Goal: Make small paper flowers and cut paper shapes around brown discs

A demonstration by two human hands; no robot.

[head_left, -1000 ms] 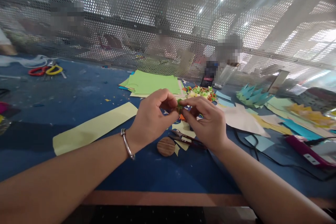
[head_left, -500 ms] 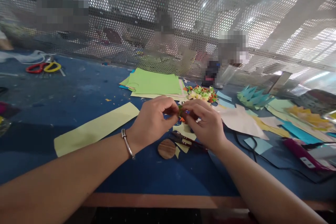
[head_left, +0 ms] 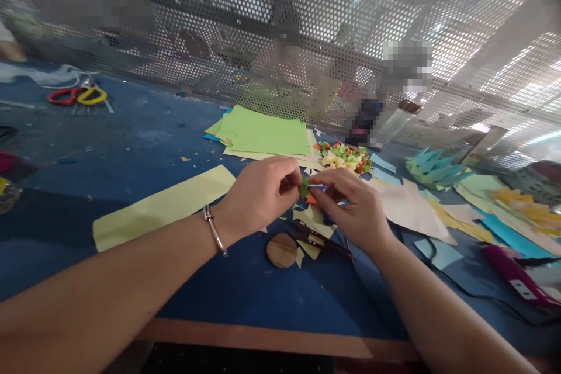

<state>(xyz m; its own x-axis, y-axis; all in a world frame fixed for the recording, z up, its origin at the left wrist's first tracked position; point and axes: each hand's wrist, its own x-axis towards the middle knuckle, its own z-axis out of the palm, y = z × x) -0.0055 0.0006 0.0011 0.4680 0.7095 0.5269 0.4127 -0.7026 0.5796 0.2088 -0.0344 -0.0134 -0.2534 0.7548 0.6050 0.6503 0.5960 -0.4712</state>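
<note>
A small green paper piece [head_left: 304, 187] is pinched between the thumb and fingers of my left hand [head_left: 267, 194], which wears a silver bangle. From the other side, the curled thumb and fingertips of my right hand [head_left: 353, 204] meet the edge of this piece; their exact contact is partly hidden. An orange bit [head_left: 311, 198] shows just under the fingertips. Below the hands lie dark thread snips [head_left: 318, 238], yellow-green paper scraps [head_left: 312, 250] and a round wooden disc [head_left: 281, 250]. Behind them sits a heap of small paper flowers [head_left: 344, 158] in green, cream and orange.
Green paper sheets [head_left: 267, 131] are stacked at the back; a pale yellow-green strip [head_left: 164, 207] lies left. Scissors [head_left: 79, 95] rest far left. White paper [head_left: 409, 207], a blue paper crown shape [head_left: 433, 169] and a magenta power strip [head_left: 517, 277] with its cable are right. A perforated screen [head_left: 210, 29] stands behind.
My right hand's fingers have drawn slightly apart, and more of the green piece shows. The whole view has shifted a little; the things on the table keep their places.
</note>
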